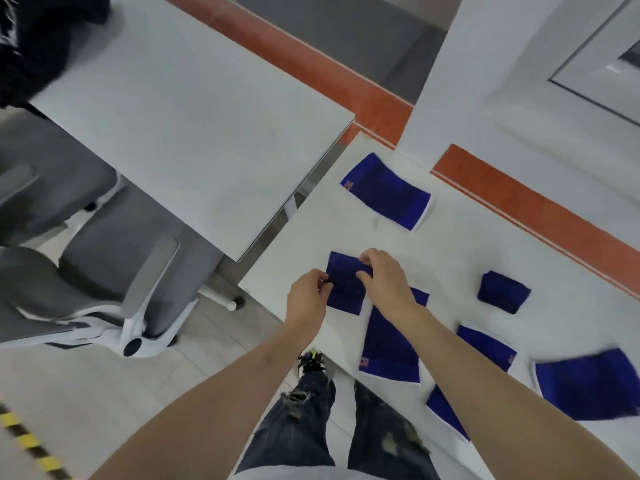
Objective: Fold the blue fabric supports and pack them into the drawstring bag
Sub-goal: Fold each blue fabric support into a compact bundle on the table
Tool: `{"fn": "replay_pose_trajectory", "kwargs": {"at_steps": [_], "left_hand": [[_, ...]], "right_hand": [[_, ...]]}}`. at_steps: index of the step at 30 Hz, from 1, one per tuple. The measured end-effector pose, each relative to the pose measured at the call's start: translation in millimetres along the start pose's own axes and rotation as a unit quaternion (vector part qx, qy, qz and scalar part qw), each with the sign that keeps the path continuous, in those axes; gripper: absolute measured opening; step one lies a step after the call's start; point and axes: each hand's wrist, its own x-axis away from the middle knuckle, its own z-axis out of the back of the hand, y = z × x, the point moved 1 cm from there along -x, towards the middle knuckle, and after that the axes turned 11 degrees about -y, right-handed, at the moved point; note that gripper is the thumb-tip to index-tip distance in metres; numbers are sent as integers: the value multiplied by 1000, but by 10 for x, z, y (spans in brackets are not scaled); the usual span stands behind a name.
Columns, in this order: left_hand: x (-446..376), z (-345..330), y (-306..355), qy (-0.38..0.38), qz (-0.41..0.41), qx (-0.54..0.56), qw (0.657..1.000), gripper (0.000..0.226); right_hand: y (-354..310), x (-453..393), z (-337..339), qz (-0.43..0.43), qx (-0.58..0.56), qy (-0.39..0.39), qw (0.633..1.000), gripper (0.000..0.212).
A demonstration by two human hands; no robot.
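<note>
Both hands, left hand (pixel 309 292) and right hand (pixel 384 275), pinching opposite edges of partly folded blue support (pixel 346 284) near table (pixel 311 237) edge, evidently to square the fold; drawstring bag unseen.

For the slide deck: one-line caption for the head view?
Both hands, left hand and right hand, fold a blue support on the white table; others lie flat nearby.

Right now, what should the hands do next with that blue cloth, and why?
Probably finish folding it flat: the left hand and right hand both pinch the half-folded blue support, while one folded bundle already lies on the white table.
</note>
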Motion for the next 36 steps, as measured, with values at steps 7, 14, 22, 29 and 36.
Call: {"fn": "replay_pose_trajectory", "kwargs": {"at_steps": [7, 14, 22, 29, 36], "left_hand": [[-206, -2, -67, 1, 17, 9, 1000, 7], [-331, -80, -166, -11, 29, -5, 999, 6], [-382, -105, -255, 3, 40, -55, 998, 8], [-366, -46, -272, 9, 32, -53, 998, 12], [-414, 243, -48, -39, -97, 46, 993, 38]], "right_hand": [[33, -213, -112, -8, 2, 15, 1000, 20], [132, -338, -243, -6, 17, 3, 1000, 27], [215, -382, -308, -14, 29, 6, 999, 37], [156, -352, -146, 3, -36, -52, 998, 13], [-10, -176, 97, 43, -139, -62, 987, 17]]}}
